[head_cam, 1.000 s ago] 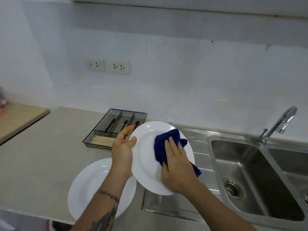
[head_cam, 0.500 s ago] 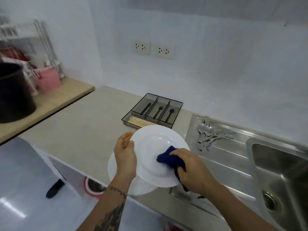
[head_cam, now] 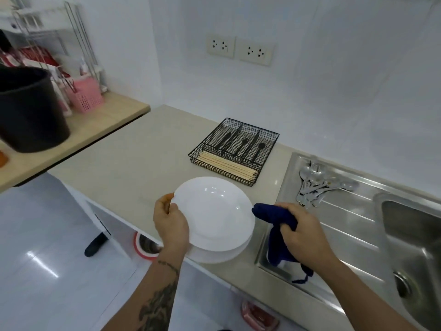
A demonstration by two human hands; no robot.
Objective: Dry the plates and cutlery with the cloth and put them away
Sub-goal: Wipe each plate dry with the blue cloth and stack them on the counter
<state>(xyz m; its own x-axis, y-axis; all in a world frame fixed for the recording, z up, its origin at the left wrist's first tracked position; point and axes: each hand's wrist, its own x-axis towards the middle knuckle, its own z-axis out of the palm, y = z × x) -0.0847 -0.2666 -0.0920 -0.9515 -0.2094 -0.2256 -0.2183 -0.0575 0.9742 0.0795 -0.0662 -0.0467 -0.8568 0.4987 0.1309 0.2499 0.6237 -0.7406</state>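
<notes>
We grip the top white plate (head_cam: 214, 212) at its nine o'clock rim with our left hand (head_cam: 170, 224), thumb on the upper face and fingers curled beneath. It sits over a second white plate (head_cam: 224, 255), whose edge shows below it at six o'clock; whether the two touch we cannot tell. Both lie at the front edge of the beige counter (head_cam: 133, 158). Our right hand (head_cam: 301, 231), at three o'clock of the plates and apart from them, is closed around the blue cloth (head_cam: 276, 232), whose tail hangs down over the steel drainboard (head_cam: 338, 225). At one o'clock of the plates a heap of metal spoons and forks (head_cam: 317, 185) lies on the drainboard. At twelve o'clock stands the black wire cutlery tray (head_cam: 235, 149), holding black utensils in its far compartments and wooden chopsticks (head_cam: 226, 166) in the near one. The sink basin (head_cam: 412, 235) is at the far right
</notes>
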